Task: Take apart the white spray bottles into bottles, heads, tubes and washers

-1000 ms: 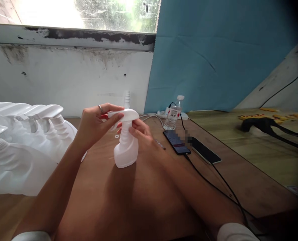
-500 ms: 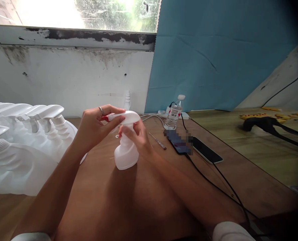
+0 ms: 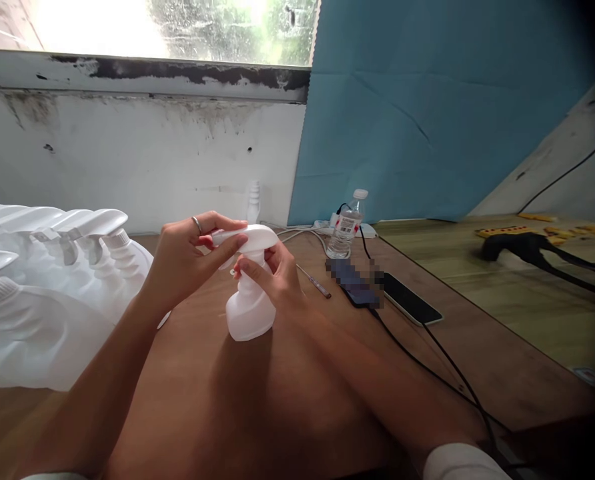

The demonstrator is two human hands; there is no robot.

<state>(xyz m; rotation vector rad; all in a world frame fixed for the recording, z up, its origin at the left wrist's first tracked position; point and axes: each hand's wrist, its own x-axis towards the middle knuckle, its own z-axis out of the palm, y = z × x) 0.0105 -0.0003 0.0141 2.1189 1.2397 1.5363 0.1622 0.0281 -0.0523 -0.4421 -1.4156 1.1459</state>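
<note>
From the head view: a brown wooden tabletop (image 3: 192,373) stretches under both hands, a stained white wall (image 3: 152,160) beyond them and a blue sheet (image 3: 402,107) hanging to their right. The left hand (image 3: 187,247) pinches a curved white plastic sprayer head (image 3: 257,238); the right hand (image 3: 280,277) is wrapped round the neck of the translucent white plastic bottle (image 3: 250,317) beneath, nearly upright between them. Clustered white spray bottles (image 3: 52,333) sit left of the left hand. And the change: a second ago the thin screwdriver (image 3: 320,289) was partly hidden; now it's showing beside the right hand, whose thumb crosses the neck.
</note>
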